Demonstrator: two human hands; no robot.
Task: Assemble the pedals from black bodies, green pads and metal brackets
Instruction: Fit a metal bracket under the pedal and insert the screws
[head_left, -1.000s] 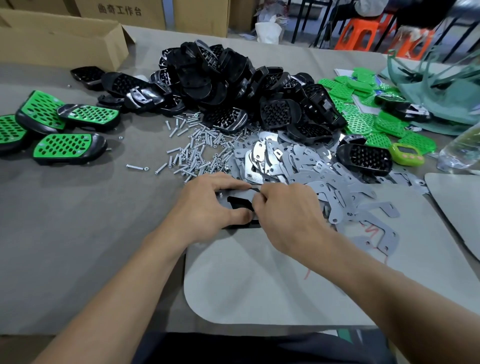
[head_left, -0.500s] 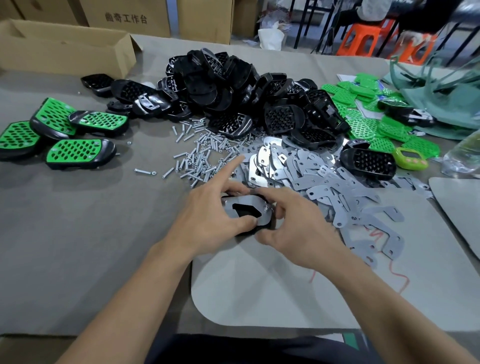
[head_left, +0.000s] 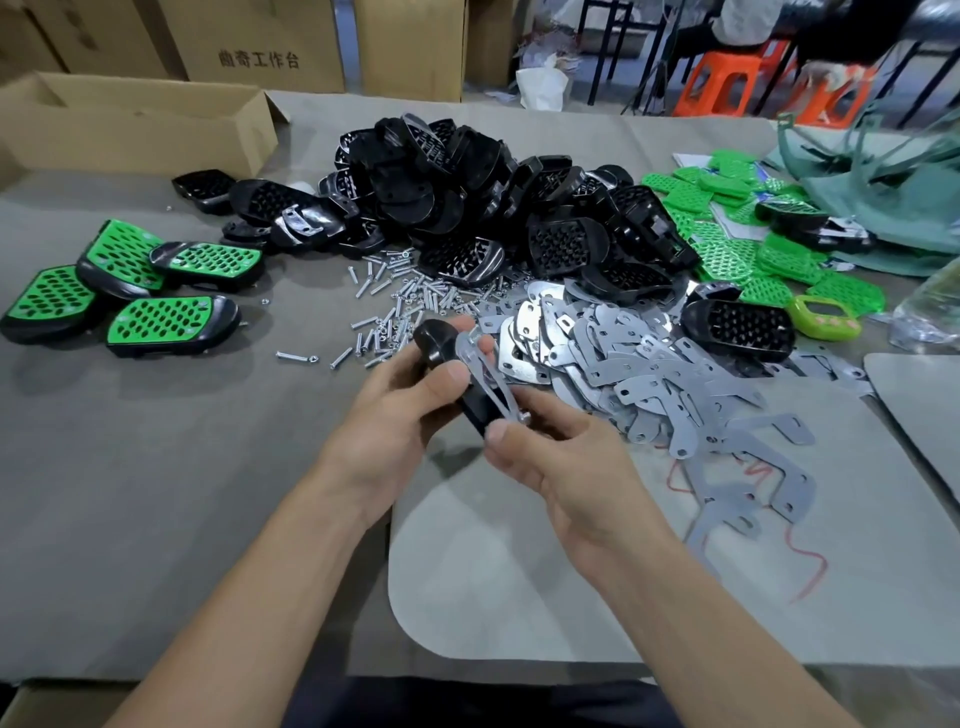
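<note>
Black body (head_left: 434, 345) is up off the table (head_left: 156, 467) in both your hands, turned on edge and slanting from far left to near right, with a metal bracket (head_left: 488, 379) lying along its right face. Your left hand (head_left: 395, 415) wraps the body from the left, thumb pressed on the bracket side and fingertips curling over the far end. Your right hand (head_left: 561, 462) pinches the near end of the bracket and body between thumb and bent fingers. You hold all this above the far edge of the pale grey mat (head_left: 519, 571). Just beyond your hands lie scattered screws (head_left: 400, 306), and to their right a heap of loose brackets (head_left: 649, 364) spills onto the mat. Behind those rises the pile of black bodies (head_left: 493, 197), with the loose green pads (head_left: 737, 249) to its right. A green timer (head_left: 826, 317) sits near the pads. Well off to your left, four finished pedals (head_left: 171, 317) with green tops lie together, and a cardboard box (head_left: 130, 119) stands open behind them.
</note>
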